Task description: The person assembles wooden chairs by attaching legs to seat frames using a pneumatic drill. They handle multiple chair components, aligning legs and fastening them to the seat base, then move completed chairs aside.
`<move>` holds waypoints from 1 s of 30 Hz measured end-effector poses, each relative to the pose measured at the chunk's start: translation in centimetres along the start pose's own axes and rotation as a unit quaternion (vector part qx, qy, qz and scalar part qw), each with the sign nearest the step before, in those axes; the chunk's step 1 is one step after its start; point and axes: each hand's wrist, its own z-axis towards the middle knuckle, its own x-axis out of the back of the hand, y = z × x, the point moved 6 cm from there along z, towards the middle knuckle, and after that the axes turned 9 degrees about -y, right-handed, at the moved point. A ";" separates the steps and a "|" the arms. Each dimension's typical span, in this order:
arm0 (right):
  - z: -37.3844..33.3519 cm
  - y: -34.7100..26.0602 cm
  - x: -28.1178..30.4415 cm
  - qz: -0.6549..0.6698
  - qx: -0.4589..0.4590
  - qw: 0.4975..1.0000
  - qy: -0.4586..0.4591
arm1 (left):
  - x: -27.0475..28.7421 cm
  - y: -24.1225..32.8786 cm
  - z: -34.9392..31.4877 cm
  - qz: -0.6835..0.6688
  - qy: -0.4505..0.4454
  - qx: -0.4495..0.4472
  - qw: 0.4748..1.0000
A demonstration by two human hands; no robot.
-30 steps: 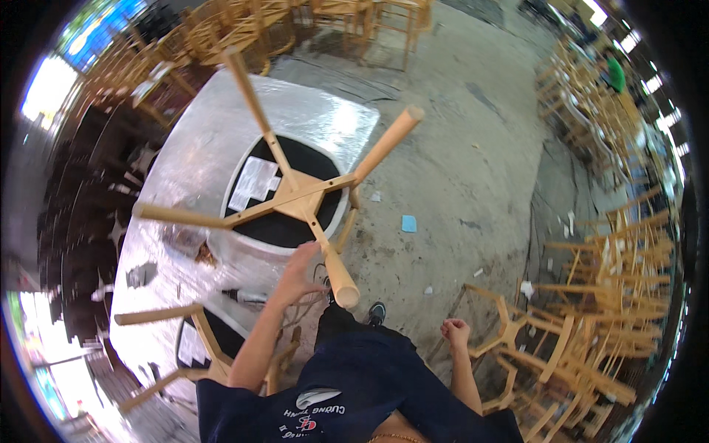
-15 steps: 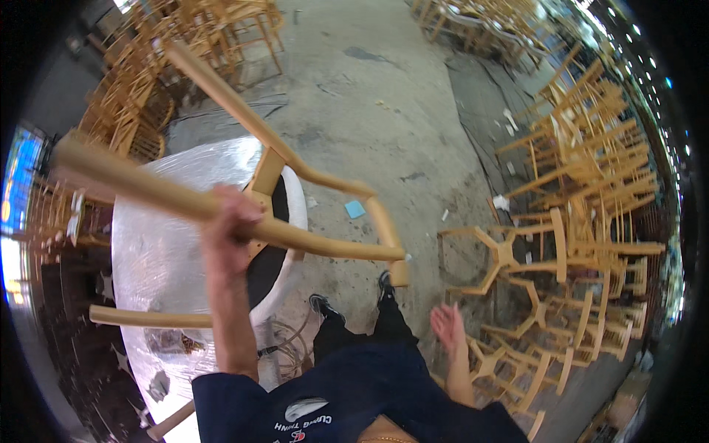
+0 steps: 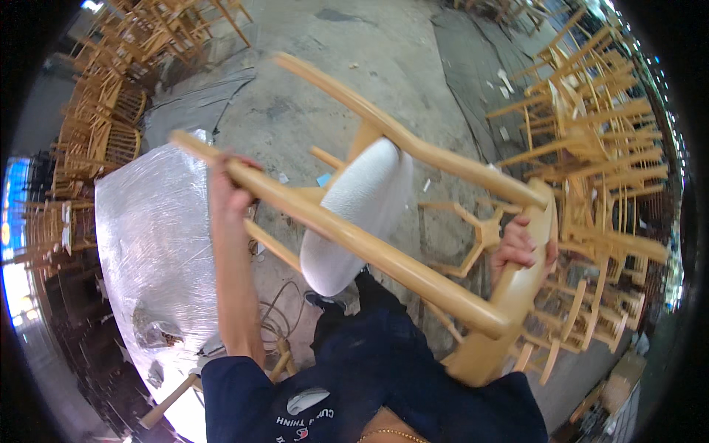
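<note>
A light wooden chair [image 3: 384, 255] with a white padded seat [image 3: 347, 221] hangs tilted in the air before me, held between both hands. My left hand [image 3: 235, 184] is closed round one of its long round rails, near the rail's end. Across from it, my right hand [image 3: 519, 247] grips the broad curved backrest [image 3: 509, 310], its fingers wrapped over the edge. The chair's other legs point away, partly hidden behind the seat.
To my left stands a work surface [image 3: 155, 229] covered in clear plastic film, with a wooden-handled tool [image 3: 170, 402] at its near end. A coiled cable [image 3: 284, 310] lies beside it. Stacked chairs [image 3: 591, 155] and wooden frames [image 3: 480, 232] fill the right; more chairs [image 3: 111, 111] stand far left.
The chair has come off the wrapped surface, moved right and turned so its white seat edge shows. My right hand, free before, has taken hold of the backrest; my left keeps its grip.
</note>
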 end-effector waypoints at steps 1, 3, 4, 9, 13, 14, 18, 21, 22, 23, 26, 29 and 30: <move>1.3 0.8 1.9 -0.004 -0.013 1.000 0.008 | 2.3 -1.2 1.6 -0.080 0.015 0.018 0.997; 4.4 2.7 5.5 -0.026 0.001 0.999 0.043 | 4.2 -5.0 2.4 -0.009 0.044 0.021 0.999; 5.9 3.6 7.6 -0.049 0.009 0.997 0.061 | 6.2 -7.3 1.4 -0.009 0.059 -0.009 0.998; 18.0 9.8 21.8 -0.289 0.040 0.903 0.315 | 12.3 -17.0 -14.2 0.127 0.108 -0.039 0.985; 21.6 13.8 33.6 -0.303 -0.067 0.817 0.486 | 18.1 -20.5 -35.3 0.435 0.308 0.050 0.845; 21.9 13.1 36.0 -0.304 -0.066 0.814 0.491 | 19.4 -21.4 -40.6 0.353 0.406 0.088 0.838; 23.0 11.4 38.4 -0.368 -0.109 0.790 0.478 | 17.6 -28.4 -60.7 -0.080 0.718 0.085 0.686; 20.9 13.8 39.5 -0.472 -0.237 0.735 0.425 | 11.6 -33.5 -71.1 -0.281 0.786 0.000 0.551; 21.4 14.6 39.3 -0.535 -0.260 0.730 0.337 | 11.4 -35.3 -72.4 -0.315 0.776 -0.010 0.546; 20.7 16.1 39.1 -0.581 -0.278 0.724 0.245 | 11.9 -36.4 -73.6 -0.342 0.764 -0.022 0.547; 14.2 26.5 37.5 -0.694 -0.478 0.525 -0.119 | 17.6 -37.1 -77.7 -0.372 0.724 -0.140 0.564; -2.1 33.8 36.5 -0.678 -0.493 0.540 -0.077 | 25.0 -32.6 -84.7 -0.262 0.725 -0.207 0.602; -7.3 36.9 35.0 -0.662 -0.524 0.516 -0.144 | 27.9 -31.4 -86.7 -0.223 0.713 -0.247 0.617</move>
